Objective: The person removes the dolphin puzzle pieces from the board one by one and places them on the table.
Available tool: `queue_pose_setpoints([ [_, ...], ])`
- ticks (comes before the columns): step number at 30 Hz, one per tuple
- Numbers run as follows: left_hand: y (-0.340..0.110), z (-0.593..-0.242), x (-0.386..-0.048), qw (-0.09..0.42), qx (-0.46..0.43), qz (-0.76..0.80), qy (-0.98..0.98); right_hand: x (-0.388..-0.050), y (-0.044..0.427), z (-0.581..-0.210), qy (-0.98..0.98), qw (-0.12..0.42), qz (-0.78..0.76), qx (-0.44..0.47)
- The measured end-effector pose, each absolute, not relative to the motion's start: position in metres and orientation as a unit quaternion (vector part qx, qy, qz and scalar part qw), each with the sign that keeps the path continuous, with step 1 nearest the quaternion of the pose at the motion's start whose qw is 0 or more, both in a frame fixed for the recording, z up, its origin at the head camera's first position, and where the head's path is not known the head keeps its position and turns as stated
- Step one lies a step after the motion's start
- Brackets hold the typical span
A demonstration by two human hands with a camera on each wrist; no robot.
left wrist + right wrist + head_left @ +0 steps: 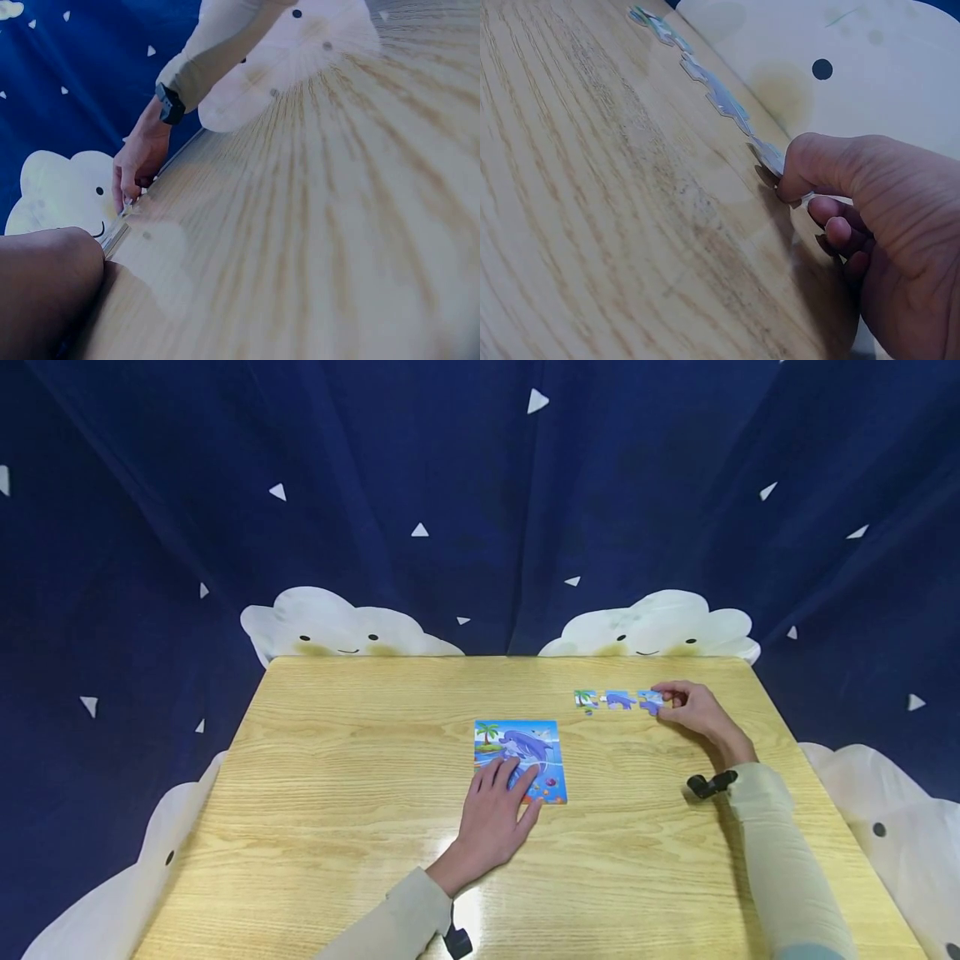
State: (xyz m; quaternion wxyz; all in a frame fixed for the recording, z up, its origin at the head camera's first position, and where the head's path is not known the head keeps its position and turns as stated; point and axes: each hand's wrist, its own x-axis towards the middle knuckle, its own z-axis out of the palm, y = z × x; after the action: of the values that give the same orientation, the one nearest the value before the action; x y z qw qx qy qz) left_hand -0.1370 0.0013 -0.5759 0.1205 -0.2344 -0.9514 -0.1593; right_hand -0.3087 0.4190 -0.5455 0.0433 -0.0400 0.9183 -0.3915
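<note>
At right, right hand point(697, 708) pinches puzzle piece point(649, 699), apparently aligning row point(618, 701); centre, left hand point(491, 818), outstretched, seemingly steadies dolphin picture point(528, 746).

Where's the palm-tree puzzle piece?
In the head view, the palm-tree puzzle piece lies right of centre on the table, leftmost in its row, beside the dolphin-body piece.

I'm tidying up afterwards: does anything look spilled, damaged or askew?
Nothing stands out. The dolphin picture lies flat under the left hand; three puzzle pieces sit in a row, the right hand pinching the rightmost one.
</note>
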Motion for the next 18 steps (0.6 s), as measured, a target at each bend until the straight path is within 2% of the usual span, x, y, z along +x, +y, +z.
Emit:
queue_pose_setpoints([
  [10,0.0016,-0.5772,-0.1375,0.134,-0.241,-0.165,-0.947,-0.3101,0.421,-0.5475,0.915,0.043,-0.398,-0.047],
  [18,0.0015,-0.5759,-0.1368,0.124,-0.239,-0.167,-0.948,-0.3105,0.4232,-0.549,0.91,0.04,-0.409,-0.061],
])
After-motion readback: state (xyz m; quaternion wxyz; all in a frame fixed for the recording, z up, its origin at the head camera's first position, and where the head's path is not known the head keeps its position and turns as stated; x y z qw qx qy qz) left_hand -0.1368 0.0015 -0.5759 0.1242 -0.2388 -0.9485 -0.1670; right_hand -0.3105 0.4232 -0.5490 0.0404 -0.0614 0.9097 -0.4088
